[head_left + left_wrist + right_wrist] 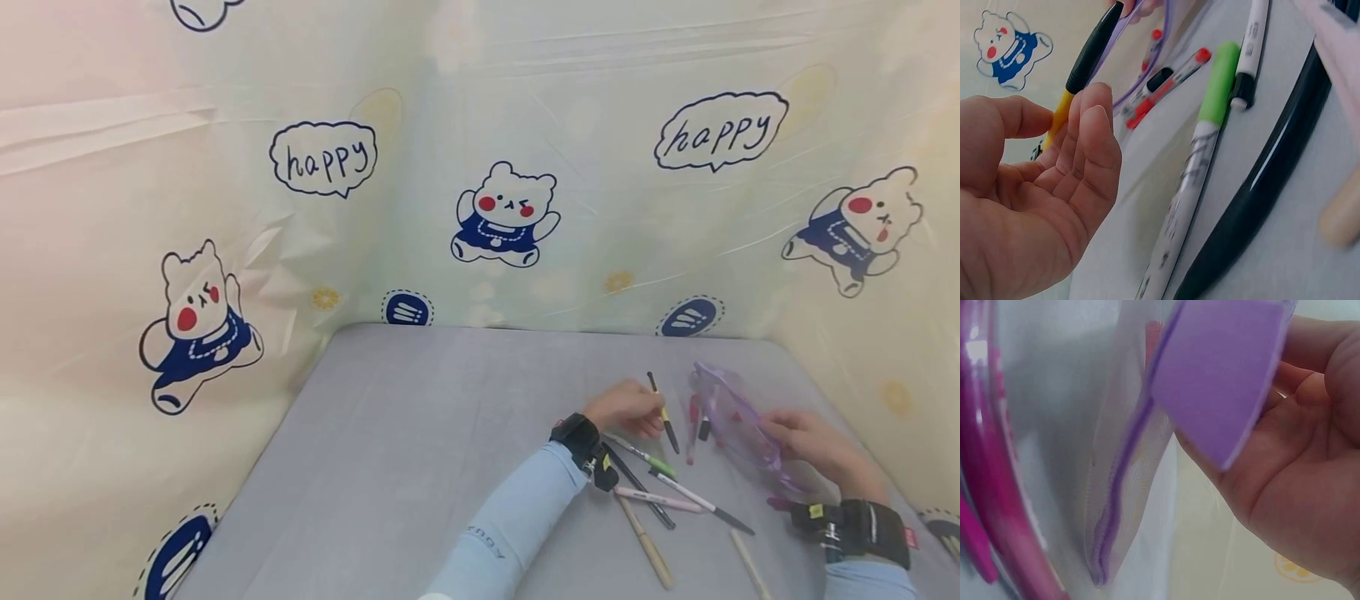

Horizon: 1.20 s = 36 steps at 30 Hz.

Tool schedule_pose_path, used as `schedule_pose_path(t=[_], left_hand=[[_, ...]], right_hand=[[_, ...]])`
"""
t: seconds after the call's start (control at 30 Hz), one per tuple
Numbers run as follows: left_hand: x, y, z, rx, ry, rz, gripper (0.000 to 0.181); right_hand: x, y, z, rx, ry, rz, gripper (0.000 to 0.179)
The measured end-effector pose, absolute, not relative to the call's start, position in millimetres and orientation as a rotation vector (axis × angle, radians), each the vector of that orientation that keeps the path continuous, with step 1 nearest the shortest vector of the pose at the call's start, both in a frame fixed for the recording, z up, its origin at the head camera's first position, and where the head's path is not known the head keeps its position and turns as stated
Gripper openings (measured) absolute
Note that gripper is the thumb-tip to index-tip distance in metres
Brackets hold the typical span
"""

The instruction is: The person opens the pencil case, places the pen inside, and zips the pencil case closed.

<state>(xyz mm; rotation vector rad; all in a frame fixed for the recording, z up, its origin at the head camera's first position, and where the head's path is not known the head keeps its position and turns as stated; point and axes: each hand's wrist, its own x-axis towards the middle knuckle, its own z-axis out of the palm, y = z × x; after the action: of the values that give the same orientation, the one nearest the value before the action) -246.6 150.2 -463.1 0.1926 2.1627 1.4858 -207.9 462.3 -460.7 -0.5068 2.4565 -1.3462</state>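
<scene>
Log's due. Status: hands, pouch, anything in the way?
Left hand pinches yellow-black pen. Right hand holds purple-edged pouch. Red pen between hands, possibly in the way.

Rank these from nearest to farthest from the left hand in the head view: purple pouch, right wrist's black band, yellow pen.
1. Yellow pen: pinched in the left hand.
2. Purple pouch: to its right.
3. Right wrist's black band: farther right, beyond the pouch.

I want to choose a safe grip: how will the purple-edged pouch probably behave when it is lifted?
The purple-edged pouch is probably light, as its sides look thin and see-through. It may sag or fold, since its purple edge curves.
</scene>
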Motion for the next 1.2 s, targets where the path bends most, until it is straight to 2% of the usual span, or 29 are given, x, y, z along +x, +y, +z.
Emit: schedule_pose_path(t=[0.33,0.57,0.77,1.07,1.2], left_hand=[[-239,173,-468,0.209,2.122,1.514,0.024],[-240,188,-471,0.163,2.074,1.567,0.031],[-239,203,-479,0.128,2.021,1.630,0.026],[-242,227,-491,0.145,1.908,1.690,0.026],[-241,234,-492,0.153,1.858,1.689,0.031]], right_hand=[[-210,462,-464,-0.518,2.443,-1.388,0.030],[-209,464,-460,-0.477,2.470,-1.363,0.032],[-206,465,-457,-0.503,2.453,-1.371,0.033],[-205,467,-457,-0.406,2.553,-1.308,0.033],[-207,466,-456,-0.385,2.571,-1.287,0.032]])
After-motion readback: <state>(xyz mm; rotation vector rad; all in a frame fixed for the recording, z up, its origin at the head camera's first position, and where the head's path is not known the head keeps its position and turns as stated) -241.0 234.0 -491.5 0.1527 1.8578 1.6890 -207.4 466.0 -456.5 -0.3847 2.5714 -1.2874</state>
